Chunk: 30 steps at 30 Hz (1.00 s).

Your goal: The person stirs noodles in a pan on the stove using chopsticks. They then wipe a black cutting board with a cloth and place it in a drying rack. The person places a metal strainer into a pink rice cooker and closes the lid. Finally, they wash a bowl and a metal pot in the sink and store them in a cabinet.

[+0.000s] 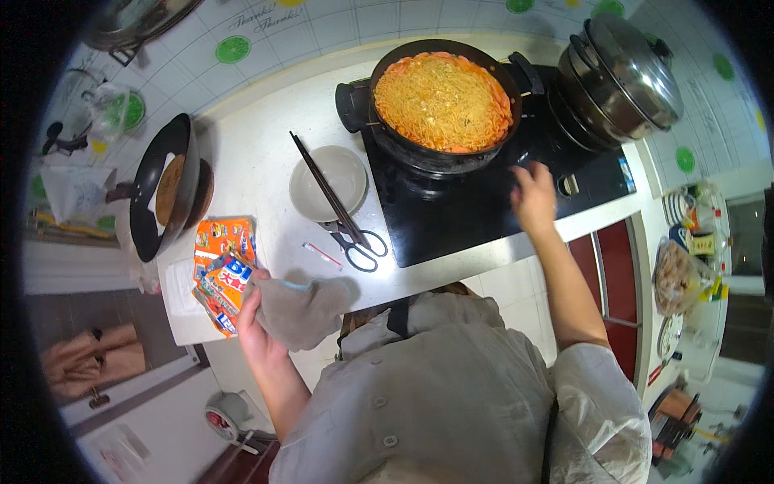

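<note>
My left hand (260, 323) holds a grey-brown cloth (305, 308) over the counter's front edge, beside orange food packets (225, 266). Over the black cooktop (447, 218) my right hand (532, 193) holds nothing visible, its fingers apart, left of a metal control knob (568, 186). Behind it a two-handled black pan (444, 100) stands on a burner, filled with noodles (441, 100) in reddish sauce. Left of the cooktop is a grey bowl (326, 181). Dark chopsticks (326, 187) lie across it, their lower ends by the scissors (363, 251).
A lidded steel steamer pot (623, 78) stands at the cooktop's right rear. A dark wok (163, 187) leans at the counter's left. A small red-and-white strip (322, 255) lies near the scissors. Bags and bottles stand on another counter (704, 339) at right.
</note>
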Each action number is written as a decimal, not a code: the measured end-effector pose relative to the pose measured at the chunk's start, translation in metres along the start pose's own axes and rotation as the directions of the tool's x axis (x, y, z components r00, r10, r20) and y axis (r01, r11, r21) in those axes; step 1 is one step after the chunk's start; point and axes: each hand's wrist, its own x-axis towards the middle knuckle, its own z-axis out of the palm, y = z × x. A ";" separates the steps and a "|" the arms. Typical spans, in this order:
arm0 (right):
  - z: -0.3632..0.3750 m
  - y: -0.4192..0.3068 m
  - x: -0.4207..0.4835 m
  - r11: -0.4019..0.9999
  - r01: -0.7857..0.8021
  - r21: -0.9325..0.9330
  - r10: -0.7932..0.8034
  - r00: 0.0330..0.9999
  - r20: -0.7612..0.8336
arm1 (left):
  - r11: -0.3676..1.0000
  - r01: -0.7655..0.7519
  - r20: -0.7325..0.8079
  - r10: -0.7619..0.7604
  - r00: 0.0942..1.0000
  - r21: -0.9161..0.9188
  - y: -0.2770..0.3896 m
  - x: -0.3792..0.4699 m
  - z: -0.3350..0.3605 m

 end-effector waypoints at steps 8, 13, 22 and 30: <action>-0.019 0.095 0.007 0.961 0.141 0.236 -0.246 0.824 0.510 | 0.992 0.117 0.159 -0.123 0.980 0.044 -0.064 -0.013 0.066; -0.012 0.115 0.012 0.902 0.261 0.344 -0.406 0.786 0.466 | 0.993 0.119 0.083 -0.116 0.990 -0.029 -0.098 -0.038 0.083; -0.006 0.123 0.013 0.870 0.251 0.425 -0.444 0.775 0.450 | 0.991 0.001 -0.061 -0.009 0.998 -0.131 -0.117 -0.086 0.070; 0.001 0.126 0.008 0.872 0.262 0.414 -0.440 0.789 0.429 | 0.975 -0.136 -0.157 0.109 0.982 -0.175 -0.114 -0.133 0.039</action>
